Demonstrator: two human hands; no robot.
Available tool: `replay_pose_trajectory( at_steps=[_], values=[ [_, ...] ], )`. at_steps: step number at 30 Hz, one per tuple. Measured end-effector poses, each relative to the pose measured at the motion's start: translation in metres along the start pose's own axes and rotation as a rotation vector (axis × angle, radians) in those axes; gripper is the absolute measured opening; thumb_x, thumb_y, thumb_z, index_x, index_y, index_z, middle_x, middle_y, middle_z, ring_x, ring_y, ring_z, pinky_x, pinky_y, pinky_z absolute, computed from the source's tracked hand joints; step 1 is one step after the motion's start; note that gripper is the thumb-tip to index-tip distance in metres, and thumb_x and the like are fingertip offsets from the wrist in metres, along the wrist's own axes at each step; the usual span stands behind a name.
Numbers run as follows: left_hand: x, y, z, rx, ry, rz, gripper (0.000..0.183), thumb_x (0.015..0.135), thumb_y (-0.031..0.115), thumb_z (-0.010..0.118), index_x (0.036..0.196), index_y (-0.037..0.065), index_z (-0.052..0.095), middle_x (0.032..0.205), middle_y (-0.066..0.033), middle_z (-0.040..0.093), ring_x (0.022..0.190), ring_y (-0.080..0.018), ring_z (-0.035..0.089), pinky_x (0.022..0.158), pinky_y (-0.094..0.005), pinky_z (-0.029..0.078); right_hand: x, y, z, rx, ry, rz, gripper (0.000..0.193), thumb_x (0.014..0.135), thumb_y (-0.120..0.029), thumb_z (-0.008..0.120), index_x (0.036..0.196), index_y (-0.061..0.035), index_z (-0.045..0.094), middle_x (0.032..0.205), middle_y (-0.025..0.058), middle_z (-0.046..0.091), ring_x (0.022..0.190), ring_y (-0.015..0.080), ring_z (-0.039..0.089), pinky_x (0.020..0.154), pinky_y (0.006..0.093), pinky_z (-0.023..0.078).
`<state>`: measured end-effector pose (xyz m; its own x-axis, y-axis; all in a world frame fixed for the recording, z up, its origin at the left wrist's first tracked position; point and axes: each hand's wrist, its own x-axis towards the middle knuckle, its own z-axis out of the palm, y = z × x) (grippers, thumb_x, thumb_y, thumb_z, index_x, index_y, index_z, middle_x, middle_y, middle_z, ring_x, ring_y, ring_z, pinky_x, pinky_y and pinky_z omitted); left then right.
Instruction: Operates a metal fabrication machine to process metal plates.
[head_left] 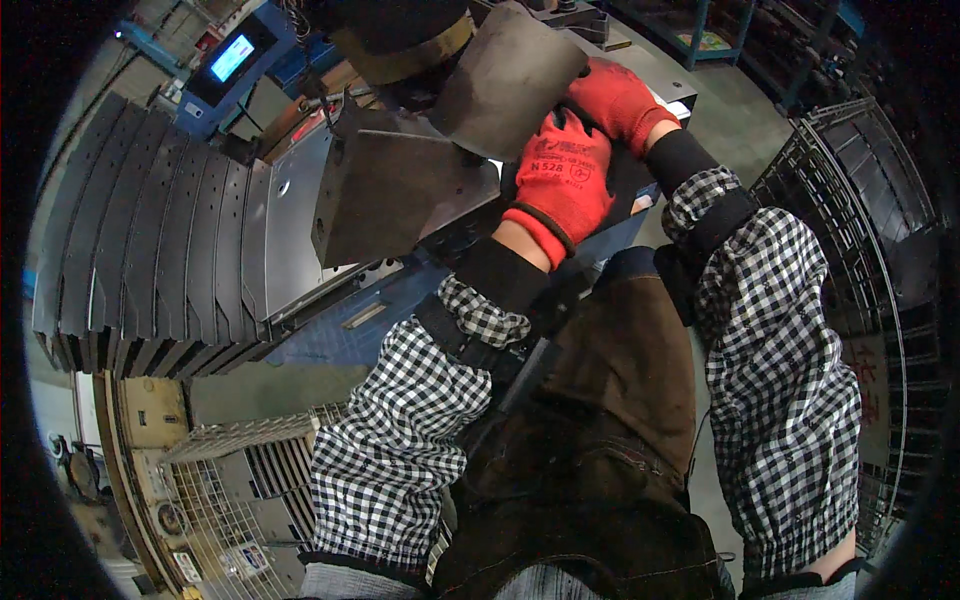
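Note:
Both hands wear red work gloves. A grey bent metal plate (508,78) stands tilted in front of me at the machine. My left hand (562,178) is closed at its lower right edge, with the fingertips partly hidden. Just beyond and to the right, my right hand (620,103) grips the plate's right edge, its fingers curled out of sight. A darker flat metal piece (390,195) with angled sides lies left of my left hand, below the bent plate.
Many similar grey metal plates (150,225) stand in a row at the left. A control box (225,65) with a lit screen is behind them. Wire mesh cages stand at the right (870,200) and lower left (215,500). A dark round machine part (410,50) hangs above the work.

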<state>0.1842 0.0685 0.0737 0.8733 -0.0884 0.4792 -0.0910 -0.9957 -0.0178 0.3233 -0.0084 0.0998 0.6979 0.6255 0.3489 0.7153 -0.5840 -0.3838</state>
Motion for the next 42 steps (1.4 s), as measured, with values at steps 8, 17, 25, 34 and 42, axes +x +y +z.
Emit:
replay_pose_trajectory(
  at_steps=[8,17,25,34,42],
  values=[
    [0.000,0.002,-0.001,0.017,0.067,0.026,0.049,0.077,0.034,0.073,0.117,0.008,0.066,0.118,-0.0195,0.062,0.113,-0.0376,0.057,0.099,-0.0485,0.044,-0.002,-0.004,-0.004,0.019,-0.018,0.024,0.064,0.092,-0.062,0.052,0.116,-0.0054,0.069,0.115,0.0237,0.068,0.108,0.0402,0.064,0.096,0.0463,0.048],
    [-0.002,-0.002,0.002,-0.008,0.108,0.020,0.054,0.076,0.037,0.073,0.120,0.007,0.064,0.120,-0.0196,0.061,0.115,-0.0379,0.056,0.099,-0.0496,0.044,-0.007,-0.015,-0.010,0.027,-0.021,0.055,0.067,0.092,-0.063,0.050,0.118,-0.0037,0.067,0.115,0.0245,0.068,0.109,0.0415,0.063,0.097,0.0471,0.047],
    [-0.003,-0.004,0.005,-0.020,0.109,0.029,0.055,0.076,0.038,0.074,0.120,0.007,0.064,0.119,-0.0196,0.061,0.113,-0.0390,0.055,0.099,-0.0507,0.043,-0.003,-0.011,-0.005,0.016,0.010,0.037,0.072,0.091,-0.065,0.050,0.124,-0.0022,0.064,0.116,0.0253,0.067,0.109,0.0419,0.063,0.097,0.0475,0.048],
    [0.000,0.007,-0.005,-0.057,0.020,0.022,0.061,0.075,0.034,0.075,0.128,0.009,0.058,0.131,-0.0194,0.053,0.123,-0.0388,0.049,0.107,-0.0505,0.038,0.022,0.016,-0.014,0.021,0.146,-0.144,0.042,0.099,-0.025,0.052,0.138,-0.0112,0.055,0.122,0.0212,0.064,0.112,0.0373,0.062,0.098,0.0423,0.049],
    [-0.005,0.000,-0.006,-0.099,-0.027,0.032,0.081,0.072,0.026,0.079,0.143,0.007,0.044,0.140,-0.0281,0.046,0.127,-0.0455,0.048,0.105,-0.0512,0.042,0.010,-0.130,-0.143,0.592,0.602,-0.738,0.068,0.096,-0.008,0.060,0.156,-0.0049,0.028,0.140,0.0225,0.053,0.126,0.0348,0.057,0.103,0.0414,0.049]
  ],
)
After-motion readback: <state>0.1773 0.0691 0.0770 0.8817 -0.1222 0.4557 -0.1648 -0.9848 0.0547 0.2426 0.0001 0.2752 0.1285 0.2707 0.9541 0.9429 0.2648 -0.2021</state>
